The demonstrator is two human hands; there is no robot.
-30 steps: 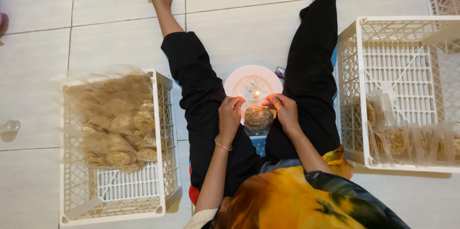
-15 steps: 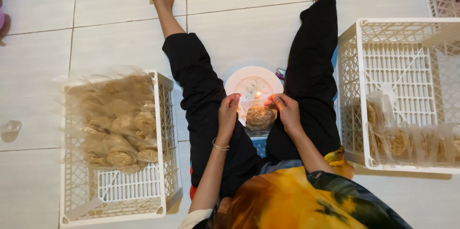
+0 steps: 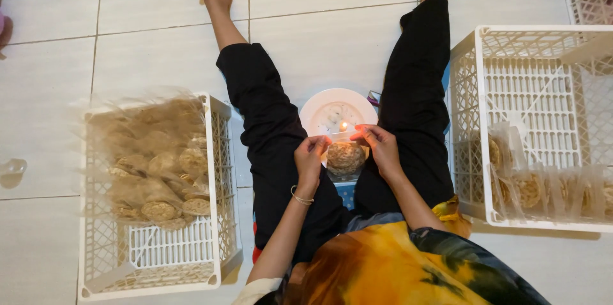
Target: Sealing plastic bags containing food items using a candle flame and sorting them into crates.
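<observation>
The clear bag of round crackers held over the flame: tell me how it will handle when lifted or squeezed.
The bag of crackers, pinched between left hand and right hand, looks like thin clear film, so probably floppy and slippery. The brown discs inside look dry and brittle, so squeezing would likely crack them. It seems light for its size. Near the flame, the film may melt.

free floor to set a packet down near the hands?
Bare tile between the shins, beyond the white plate. More tile left of the left crate. Crowded at the plate: left hand, right hand, cracker bag.
</observation>
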